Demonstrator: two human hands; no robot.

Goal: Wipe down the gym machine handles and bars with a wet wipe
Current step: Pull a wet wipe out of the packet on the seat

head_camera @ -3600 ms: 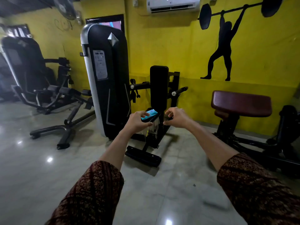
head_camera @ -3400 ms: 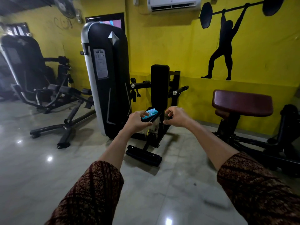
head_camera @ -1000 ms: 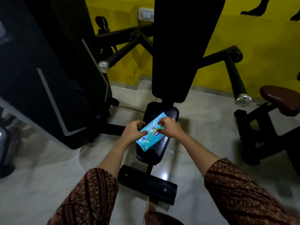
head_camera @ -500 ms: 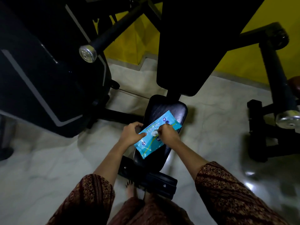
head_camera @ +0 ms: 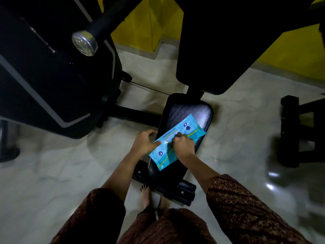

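A light-blue wet wipe pack (head_camera: 186, 131) lies on the black seat pad (head_camera: 182, 111) of the gym machine. My left hand (head_camera: 145, 143) holds the pack's left edge, thumb on top. My right hand (head_camera: 182, 145) is curled over the pack's middle and pinches at its opening flap. No loose wipe shows. The machine's left handle (head_camera: 85, 43), a black bar with a chrome end cap, sticks out at upper left. The black backrest (head_camera: 225, 46) rises above the seat.
The black weight-stack housing (head_camera: 49, 67) fills the left side. A black frame (head_camera: 299, 131) of another machine stands at the right. The seat's base bar (head_camera: 168, 189) lies on the pale tiled floor by my bare feet (head_camera: 146, 196). Yellow wall behind.
I walked up to the machine and laid the pack on the seat. Over the last second the view tilted further down and my right hand moved onto the pack's middle.
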